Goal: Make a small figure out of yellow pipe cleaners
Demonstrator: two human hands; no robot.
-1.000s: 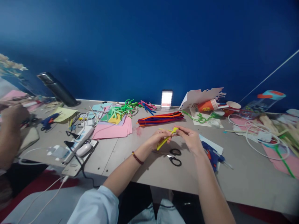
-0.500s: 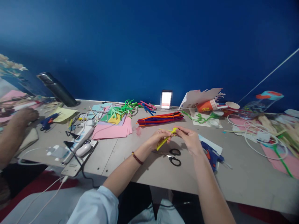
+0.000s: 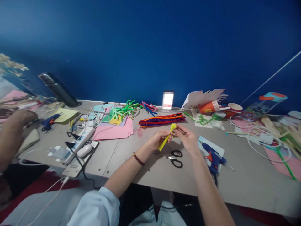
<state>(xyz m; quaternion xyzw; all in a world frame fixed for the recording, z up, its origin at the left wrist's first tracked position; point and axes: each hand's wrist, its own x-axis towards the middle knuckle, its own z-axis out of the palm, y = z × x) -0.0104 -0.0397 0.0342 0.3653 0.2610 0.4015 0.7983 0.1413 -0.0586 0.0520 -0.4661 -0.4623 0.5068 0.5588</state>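
My left hand [image 3: 158,139] pinches the stem of a yellow pipe cleaner [image 3: 167,138] just above the grey table [image 3: 145,169]. Its coiled tip stands up between both hands. My right hand [image 3: 187,140] is closed on the same pipe cleaner from the right, fingers near the coil. Black-handled scissors [image 3: 174,158] lie on the table right below my hands. A blue glue gun [image 3: 213,156] rests on a white sheet beside my right wrist. A bundle of coloured pipe cleaners [image 3: 161,119] lies just beyond my hands.
Pink paper sheets [image 3: 114,131] and green pipe cleaners [image 3: 123,110] lie at the back left. A power strip [image 3: 78,141] with cables sits at the left edge. Another person's hand [image 3: 17,117] rests far left. Paper cups [image 3: 211,106], white wire hoops [image 3: 263,138] and a bottle [image 3: 58,90] crowd the table.
My hands have turned the yellow pipe cleaner more upright, so its coiled tip now points up. My right hand shifted slightly left. The other person's hand moved a little at the far left.
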